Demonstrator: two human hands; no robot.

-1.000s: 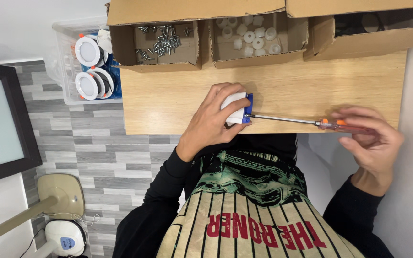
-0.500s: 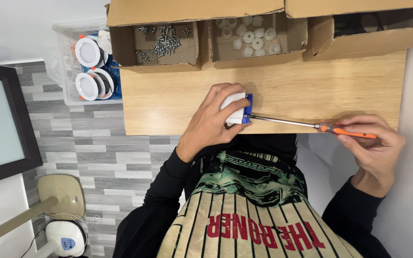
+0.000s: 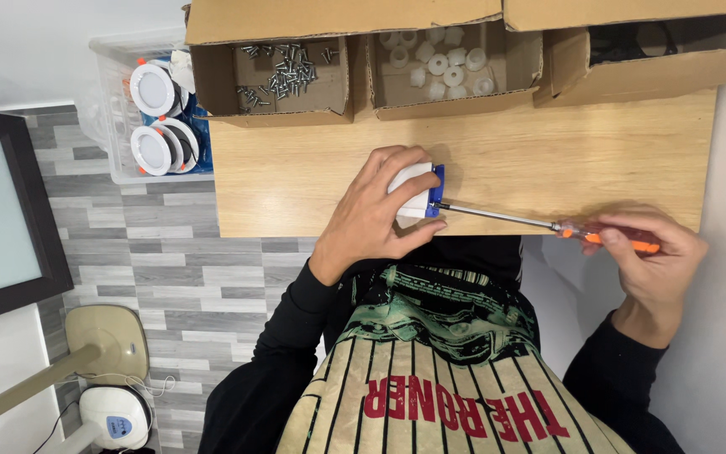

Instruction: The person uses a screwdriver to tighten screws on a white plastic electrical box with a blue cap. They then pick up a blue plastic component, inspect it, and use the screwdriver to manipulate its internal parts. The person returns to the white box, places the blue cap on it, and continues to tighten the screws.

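Looking down from the head camera, the view showed the left hand (image 3: 376,214) pressing a small white block with a blue end piece (image 3: 418,191) against the near edge of the wooden desk (image 3: 548,160), its fingers wrapped closely over the top and sides of the block. The right hand (image 3: 653,261) was out to the right, off the desk's near edge, its fingers closed around the orange handle of a screwdriver (image 3: 548,224). The long metal shaft ran leftward from that handle, and its tip met the blue end piece of the block.

Along the far side of the desk stood three open cardboard boxes. The left box (image 3: 329,97) held a loose heap of dark metal screws (image 3: 283,76). The middle box (image 3: 455,99) held small white round parts (image 3: 443,63). The right box (image 3: 632,80) held dark things too shadowed to tell apart.

To the left of the desk, a clear plastic bin (image 3: 115,118) held round white light fittings (image 3: 155,88) with orange clips. Farther left hung a dark-framed panel (image 3: 10,210), and near the bottom left corner sat a beige stand base (image 3: 115,336) and a white device with a cord (image 3: 115,416) on the grey tiled floor (image 3: 170,252).
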